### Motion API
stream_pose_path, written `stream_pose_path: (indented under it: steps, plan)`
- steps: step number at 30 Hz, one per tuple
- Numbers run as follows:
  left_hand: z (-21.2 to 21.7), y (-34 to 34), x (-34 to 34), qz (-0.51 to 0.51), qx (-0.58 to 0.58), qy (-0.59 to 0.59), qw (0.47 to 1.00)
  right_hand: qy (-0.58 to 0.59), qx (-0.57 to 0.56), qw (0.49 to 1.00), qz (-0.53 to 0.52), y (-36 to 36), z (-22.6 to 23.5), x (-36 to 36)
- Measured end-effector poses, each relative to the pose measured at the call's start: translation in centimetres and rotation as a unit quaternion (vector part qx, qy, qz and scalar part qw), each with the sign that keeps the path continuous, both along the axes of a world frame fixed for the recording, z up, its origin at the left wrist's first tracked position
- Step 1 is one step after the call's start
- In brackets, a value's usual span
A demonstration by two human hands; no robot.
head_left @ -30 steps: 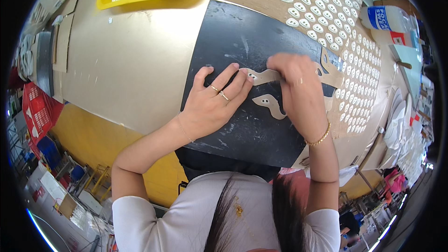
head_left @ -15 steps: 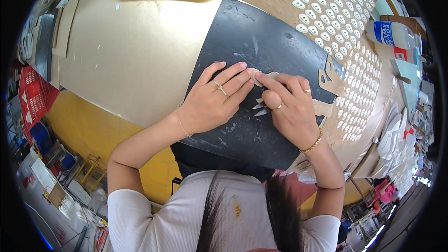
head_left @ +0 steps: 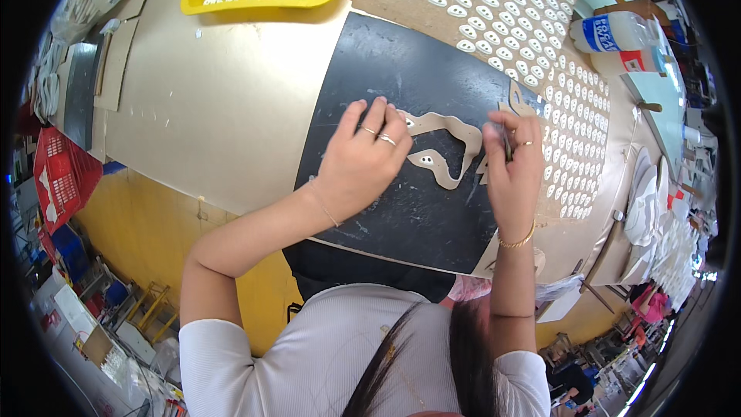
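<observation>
The left hand has its fingers stretched forward and slightly spread, the tips at the upper end of a curved tan strip; whether they press on it I cannot tell. The strip lies on a black mat, to the right of those fingertips and to the left of the right hand. From the left fingertips its upper arm runs sideways toward the right thumb, bends round just beside it, and curls back below toward the left hand. Its long axis thus runs crosswise between the hands; both ends point left and the hollow faces the left hand. A white eyelet tab with dark holes sits at the lower end.

The right hand pinches a slim dark tool between thumb and curled fingers; its kind is hidden. Just beyond those fingers lies a tan cut-out. Farther ahead are rows of white pieces, and, ahead of the left hand, a yellow tray.
</observation>
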State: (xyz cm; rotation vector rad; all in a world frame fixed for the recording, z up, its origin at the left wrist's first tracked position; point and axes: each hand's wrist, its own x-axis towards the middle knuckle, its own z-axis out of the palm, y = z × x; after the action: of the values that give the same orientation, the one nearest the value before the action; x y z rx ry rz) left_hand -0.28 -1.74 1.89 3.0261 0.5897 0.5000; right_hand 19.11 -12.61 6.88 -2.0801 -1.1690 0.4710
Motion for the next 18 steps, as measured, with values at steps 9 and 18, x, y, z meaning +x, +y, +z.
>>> stream_pose_path:
  steps: [9,18]
  plan:
    - [-1.1,1.5,-1.1,0.027,-0.221,-0.179,0.958,0.016,-0.071,0.996,0.051,-2.4,-0.8,0.1]
    - [-1.7,1.8,-1.3,0.043,-0.25,-0.192,0.948,0.139,0.007,0.989,0.051,-6.0,6.8,-3.2]
